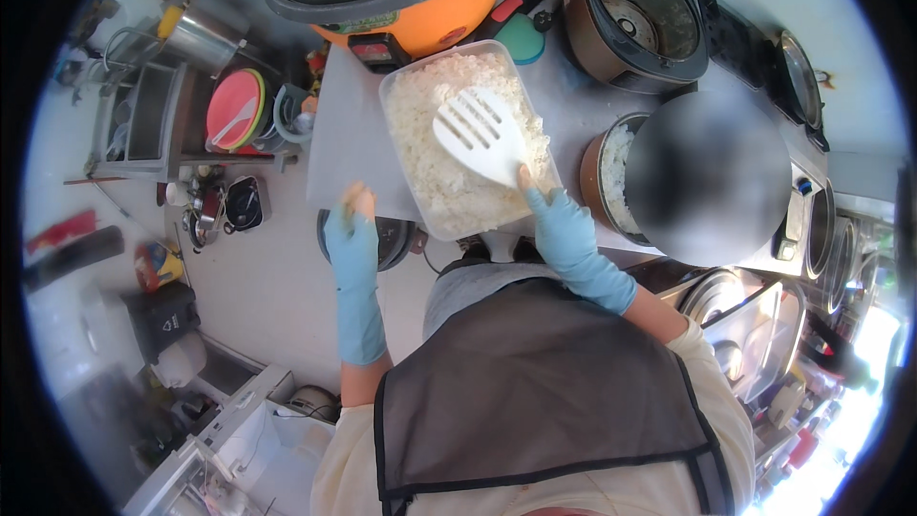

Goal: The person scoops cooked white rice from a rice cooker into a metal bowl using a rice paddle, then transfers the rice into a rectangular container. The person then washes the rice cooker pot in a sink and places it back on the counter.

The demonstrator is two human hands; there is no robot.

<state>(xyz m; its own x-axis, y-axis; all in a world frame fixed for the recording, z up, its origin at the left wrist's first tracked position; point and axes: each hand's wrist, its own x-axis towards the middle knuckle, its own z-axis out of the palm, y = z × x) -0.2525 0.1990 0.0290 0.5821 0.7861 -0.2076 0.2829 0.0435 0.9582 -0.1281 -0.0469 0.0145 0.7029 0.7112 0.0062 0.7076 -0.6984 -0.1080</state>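
My right hand [566,233], in a light blue glove with bare fingertips, grips the handle of a white slotted plastic spatula [478,130]. Its slotted head lies flat over cooked white rice [458,208], which nearly fills a clear rectangular plastic container [387,104]. A few grains cling to the container's right rim. To the left, apart from the container, my left hand [354,218] is raised near the table's front edge in a matching glove. Its fingertips are blurred, so whether they are closed is unclear.
Behind the container stands a large orange rice cooker [430,11] with a metal lid. An uncovered brown rice cooker [634,21] is at back right. A pot of rice [616,165] on the metal table [351,122] is partly hidden by a round blur. Beneath the edge sits a dark pot [390,244].
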